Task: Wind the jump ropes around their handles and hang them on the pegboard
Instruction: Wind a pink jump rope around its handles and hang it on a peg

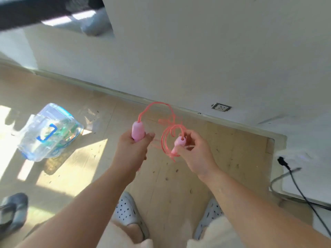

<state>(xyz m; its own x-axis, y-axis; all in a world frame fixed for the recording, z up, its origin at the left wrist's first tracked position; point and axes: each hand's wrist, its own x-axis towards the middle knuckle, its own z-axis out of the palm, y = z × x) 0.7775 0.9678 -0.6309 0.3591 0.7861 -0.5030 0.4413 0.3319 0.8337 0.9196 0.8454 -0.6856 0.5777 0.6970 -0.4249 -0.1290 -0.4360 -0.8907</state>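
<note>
We stand on a pale wood floor (170,185) that runs up to a white wall (197,51). Closest to us, at 6 o'clock, are two white clogs (128,210).

Above them, just under the middle of the view, our left hand (132,149) is wrapped around the left handle (138,132), which stands nearly upright with its top free. At its 3 o'clock side, a little apart, our right hand (195,154) pinches the right handle (179,141) between thumb and fingertips.

The pink rope (155,104) leaves the top of the left handle and arches toward 12 o'clock. It then drops into a few slack loops by the right handle. Blur hides whether those loops go around that handle or only hang beside it.

We judge the winding barely begun. No turns sit on the left handle, and the loops on the right are loose, so most of the rope has yet to be wound. Hanging is not done, and no pegboard is in view.

At 9 o'clock a clear box (32,140) lies on the floor. It seems to hold more coloured cord, so more ropes probably wait. Farther off, a socket (221,107) sits low on the wall at 3 o'clock.
</note>
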